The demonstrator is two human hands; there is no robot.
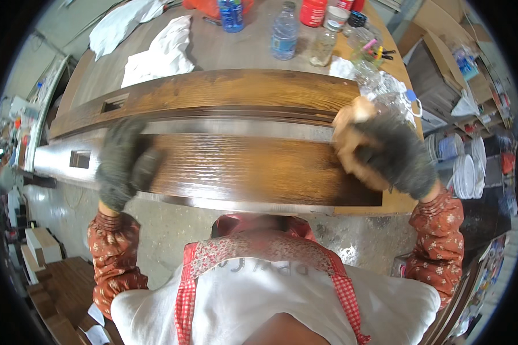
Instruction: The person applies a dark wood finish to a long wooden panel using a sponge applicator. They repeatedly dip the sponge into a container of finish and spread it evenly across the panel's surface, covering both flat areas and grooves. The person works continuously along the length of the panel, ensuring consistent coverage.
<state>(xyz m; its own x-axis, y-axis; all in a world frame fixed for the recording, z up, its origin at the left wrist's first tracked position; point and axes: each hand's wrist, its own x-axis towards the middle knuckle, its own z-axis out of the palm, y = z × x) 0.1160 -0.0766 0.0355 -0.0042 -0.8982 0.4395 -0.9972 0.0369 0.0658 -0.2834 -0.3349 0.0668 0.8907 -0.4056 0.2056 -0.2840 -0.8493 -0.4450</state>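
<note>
A dark brown, glossy wooden board (pixel 236 167) lies across the table's near side, with a rectangular slot cut near its left end. My left hand (pixel 124 164), in a dark grey glove, grips this board near the slot, fingers over its far edge; motion blurs it. At the right end, my gloved right hand (pixel 394 155) is closed around a crumpled tan cloth (pixel 351 144), also blurred. The cloth rests against the board there. Behind lies a second brown wooden board (pixel 236 92), also slotted at the left, with a groove along its near side.
White cloths (pixel 161 52) lie at the table's back left. Along the back stand a clear plastic bottle (pixel 285 34), a blue bottle (pixel 231 16), a glass jar (pixel 324 43) and red containers (pixel 313 11). Crumpled plastic (pixel 385 86) is at the right; white buckets (pixel 464 175) stand beyond.
</note>
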